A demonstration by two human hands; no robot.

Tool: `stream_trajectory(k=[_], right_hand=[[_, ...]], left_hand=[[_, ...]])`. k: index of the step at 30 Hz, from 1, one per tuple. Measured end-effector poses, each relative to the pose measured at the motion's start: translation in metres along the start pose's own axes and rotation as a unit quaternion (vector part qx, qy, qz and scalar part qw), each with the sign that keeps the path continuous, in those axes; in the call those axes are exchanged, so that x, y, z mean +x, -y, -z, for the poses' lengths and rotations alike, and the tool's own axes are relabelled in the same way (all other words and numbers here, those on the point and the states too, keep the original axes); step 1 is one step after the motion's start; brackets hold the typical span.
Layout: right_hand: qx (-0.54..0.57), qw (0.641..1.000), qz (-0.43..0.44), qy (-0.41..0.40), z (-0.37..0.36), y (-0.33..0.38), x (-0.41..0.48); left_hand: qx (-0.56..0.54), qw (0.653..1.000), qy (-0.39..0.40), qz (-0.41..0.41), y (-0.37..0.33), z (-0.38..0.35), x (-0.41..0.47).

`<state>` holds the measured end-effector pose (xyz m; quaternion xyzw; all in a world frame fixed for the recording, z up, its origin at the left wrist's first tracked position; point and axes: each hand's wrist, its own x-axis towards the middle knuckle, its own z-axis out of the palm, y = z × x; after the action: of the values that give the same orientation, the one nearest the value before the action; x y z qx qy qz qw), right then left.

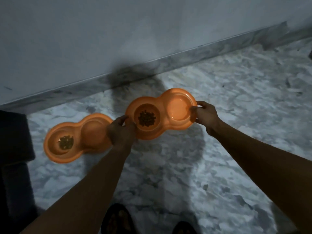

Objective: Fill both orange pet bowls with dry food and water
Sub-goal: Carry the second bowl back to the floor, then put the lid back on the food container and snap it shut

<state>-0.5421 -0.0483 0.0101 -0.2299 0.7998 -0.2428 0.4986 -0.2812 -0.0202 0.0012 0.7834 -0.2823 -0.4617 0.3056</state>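
I hold an orange double pet bowl [164,98] above the marble floor, level. My left hand [120,131] grips its left end and my right hand [205,115] grips its right rim. Its left well holds brown dry food [146,118]; its right well [179,110] shines as if it holds water. A second orange double bowl [50,147] lies on the floor to the left, partly behind my left hand. Its left well holds dry food [66,142]; whether its right well [93,133] holds water I cannot tell.
A grey wall with a marble skirting [168,60] runs behind the bowls. A dark piece of furniture [13,149] stands at the left edge. My sandalled feet [118,220] show at the bottom. The marble floor [236,107] stretches to the right.
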Motion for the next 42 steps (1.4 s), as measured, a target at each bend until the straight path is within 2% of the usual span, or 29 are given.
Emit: stream_trajectory(k=[5,13,17,22,26,29,32,34,39,42], right_hand=[[-0.028,0.999,0.019,0.008,-0.035,-0.028,0.047],[-0.055,0.997,0.05,-0.014,-0.055,-0.053,0.084],[-0.069,0.996,0.053,-0.016,-0.058,-0.043,0.06],[-0.105,0.991,0.079,-0.028,-0.049,-0.006,-0.021],[-0.141,0.983,0.114,0.029,-0.024,0.067,-0.139],[-0.168,0.969,0.164,0.075,-0.002,0.143,-0.24],[-0.182,0.952,0.227,0.092,0.016,0.217,-0.344],[-0.199,0.936,0.274,0.098,0.021,0.271,-0.436],[-0.2,0.906,0.351,0.128,0.006,0.334,-0.606],[-0.19,0.895,0.376,0.146,-0.025,0.354,-0.713]], left_hand=[[-0.012,1.0,-0.017,0.004,0.038,-0.023,0.042],[0.02,0.999,-0.019,0.02,0.055,-0.041,0.07],[0.035,0.999,-0.001,0.04,0.044,-0.036,0.062],[0.089,0.996,0.025,0.005,-0.003,0.001,0.008],[0.119,0.992,0.035,-0.035,-0.089,0.068,-0.066],[0.153,0.984,0.051,-0.078,-0.184,0.138,-0.132],[0.186,0.97,0.053,-0.145,-0.278,0.226,-0.197],[0.2,0.963,0.05,-0.172,-0.335,0.31,-0.249],[0.233,0.94,-0.011,-0.248,-0.404,0.478,-0.347],[0.228,0.937,-0.042,-0.263,-0.411,0.584,-0.403]])
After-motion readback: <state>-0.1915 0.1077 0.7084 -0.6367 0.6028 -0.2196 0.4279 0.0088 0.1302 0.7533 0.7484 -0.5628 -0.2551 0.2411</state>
